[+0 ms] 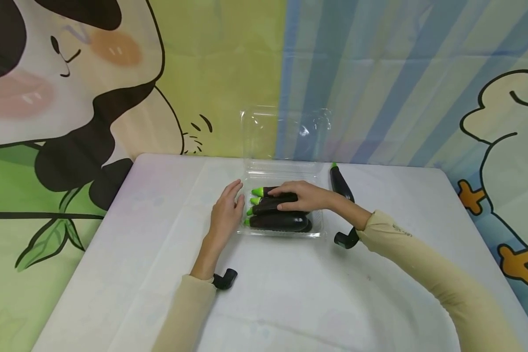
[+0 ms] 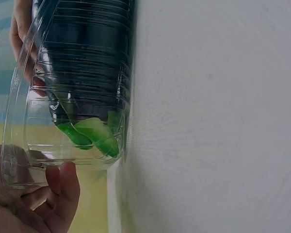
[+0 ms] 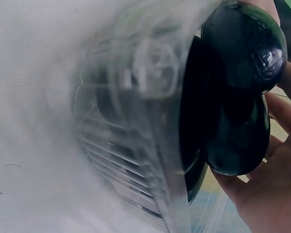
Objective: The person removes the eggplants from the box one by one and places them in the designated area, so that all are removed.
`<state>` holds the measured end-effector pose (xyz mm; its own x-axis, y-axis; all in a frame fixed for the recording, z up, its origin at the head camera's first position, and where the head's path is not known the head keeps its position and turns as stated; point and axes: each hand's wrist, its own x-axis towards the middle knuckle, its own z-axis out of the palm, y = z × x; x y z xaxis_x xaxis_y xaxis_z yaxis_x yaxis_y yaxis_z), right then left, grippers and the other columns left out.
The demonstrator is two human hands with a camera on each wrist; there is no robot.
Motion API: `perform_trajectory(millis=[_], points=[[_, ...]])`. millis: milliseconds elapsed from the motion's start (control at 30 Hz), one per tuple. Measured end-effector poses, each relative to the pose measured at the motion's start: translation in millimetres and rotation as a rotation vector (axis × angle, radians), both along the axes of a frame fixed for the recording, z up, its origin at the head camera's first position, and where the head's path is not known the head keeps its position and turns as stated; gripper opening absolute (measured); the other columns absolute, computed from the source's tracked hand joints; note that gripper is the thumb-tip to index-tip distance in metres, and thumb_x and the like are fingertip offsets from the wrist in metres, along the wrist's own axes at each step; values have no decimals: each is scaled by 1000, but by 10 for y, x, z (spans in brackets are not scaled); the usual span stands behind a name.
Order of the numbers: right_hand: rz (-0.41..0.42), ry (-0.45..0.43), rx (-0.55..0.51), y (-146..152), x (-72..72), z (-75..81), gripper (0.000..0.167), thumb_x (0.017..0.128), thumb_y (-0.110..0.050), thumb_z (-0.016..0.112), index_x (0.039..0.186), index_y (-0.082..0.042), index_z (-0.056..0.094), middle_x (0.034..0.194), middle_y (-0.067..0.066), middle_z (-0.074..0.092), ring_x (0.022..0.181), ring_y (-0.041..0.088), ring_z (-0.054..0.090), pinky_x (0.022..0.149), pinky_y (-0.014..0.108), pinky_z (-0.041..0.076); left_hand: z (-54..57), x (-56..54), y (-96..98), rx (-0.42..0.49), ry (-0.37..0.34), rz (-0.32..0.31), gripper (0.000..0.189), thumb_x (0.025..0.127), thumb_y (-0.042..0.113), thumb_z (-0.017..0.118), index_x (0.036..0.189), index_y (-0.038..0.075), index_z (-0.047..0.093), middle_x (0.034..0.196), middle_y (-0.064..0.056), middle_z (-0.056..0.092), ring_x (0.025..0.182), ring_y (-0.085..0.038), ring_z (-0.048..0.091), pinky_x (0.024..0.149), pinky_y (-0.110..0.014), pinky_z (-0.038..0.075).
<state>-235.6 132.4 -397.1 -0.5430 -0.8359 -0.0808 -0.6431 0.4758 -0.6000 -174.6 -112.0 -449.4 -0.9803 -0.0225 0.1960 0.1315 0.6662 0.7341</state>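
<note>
Several dark eggplants (image 1: pixel 278 223) with green stem ends lie side by side in a clear plastic container (image 1: pixel 281 234). My right hand (image 1: pixel 305 195) reaches over them from the right and grips an eggplant on the far side of the container, its thumb on the near side. In the right wrist view, the rounded ends of two eggplants (image 3: pixel 240 131) stick up above the container wall beside that hand. At the container's left end, my left hand (image 1: pixel 227 210) rests against the rim with fairly straight fingers. Green stems (image 2: pixel 97 136) show through the plastic in the left wrist view.
The container's clear lid (image 1: pixel 286 132) stands raised at the back, near the patterned curtain. Another eggplant (image 1: pixel 341 183) lies on the white-covered table (image 1: pixel 290 293), right of the container and partly behind my right forearm. Black wrist cameras (image 1: pixel 225 279) jut from both wrists.
</note>
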Motion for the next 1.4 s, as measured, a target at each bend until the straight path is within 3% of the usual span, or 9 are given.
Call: perform_trajectory(millis=[300, 533, 1067, 1400], points=[[9, 5, 15, -42, -7, 6, 48, 95, -26, 61, 138, -8, 53, 133, 14, 60, 121, 29, 58, 99, 47, 48, -2, -18, -6, -25, -2, 6, 41, 99, 18, 51, 138, 7, 53, 148, -2, 49, 108, -26, 65, 89, -45, 52], [6, -11, 33, -62, -3, -2, 49, 96, -29, 61, 139, -9, 53, 137, 15, 57, 126, 31, 55, 103, 48, 46, 10, -11, -5, -30, -6, 5, 40, 99, 18, 51, 138, 7, 53, 148, -1, 49, 95, -23, 66, 81, -41, 53], [-4, -29, 53, -49, -14, -25, 49, 95, -29, 61, 139, -8, 53, 137, 14, 57, 129, 31, 53, 106, 49, 43, -1, -5, 2, -14, -2, -4, 41, 99, 18, 51, 138, 6, 53, 147, -3, 49, 100, -25, 68, 85, -43, 55], [14, -12, 6, -73, -3, -65, 42, 95, -26, 62, 132, -7, 60, 135, 13, 60, 127, 30, 54, 106, 47, 44, 16, -2, 1, -18, -17, 1, 41, 99, 17, 52, 138, 6, 53, 148, -2, 49, 102, -25, 67, 87, -43, 54]])
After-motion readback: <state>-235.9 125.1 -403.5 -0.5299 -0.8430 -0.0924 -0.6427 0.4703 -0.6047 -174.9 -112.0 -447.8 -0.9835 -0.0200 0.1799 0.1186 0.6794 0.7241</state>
